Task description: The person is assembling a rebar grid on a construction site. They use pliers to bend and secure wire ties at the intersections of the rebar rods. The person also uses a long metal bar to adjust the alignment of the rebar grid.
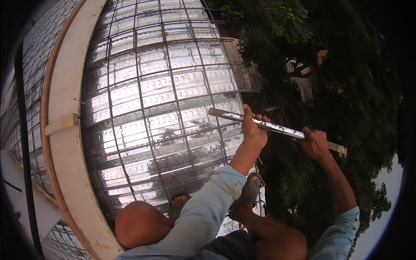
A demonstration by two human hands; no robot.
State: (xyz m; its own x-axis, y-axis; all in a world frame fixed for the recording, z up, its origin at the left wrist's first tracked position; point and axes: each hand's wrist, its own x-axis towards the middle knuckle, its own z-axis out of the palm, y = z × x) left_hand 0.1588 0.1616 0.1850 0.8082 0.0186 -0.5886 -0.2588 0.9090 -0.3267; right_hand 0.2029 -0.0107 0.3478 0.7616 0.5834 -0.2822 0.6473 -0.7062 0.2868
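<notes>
One metal bar is at 3 o'clock from the middle of the view, held in the air by two hands. Its long axis is almost level but tilted: one dark end points between 9 and 10 o'clock, over the deck edge, and the other, which looks notched, points between 3 and 4 o'clock, before the dark trees. The left hand has its fingers closed around the bar, with the thumb up toward 12 o'clock; its forearm rises from 7 o'clock. The right hand is also closed on the bar, nearer to the notched end, with its forearm coming from 5 o'clock. Two sandals are at 6 o'clock, on the steel mesh above shiny metal decking. One wooden board runs along 9 o'clock, with one small wood block across it.
</notes>
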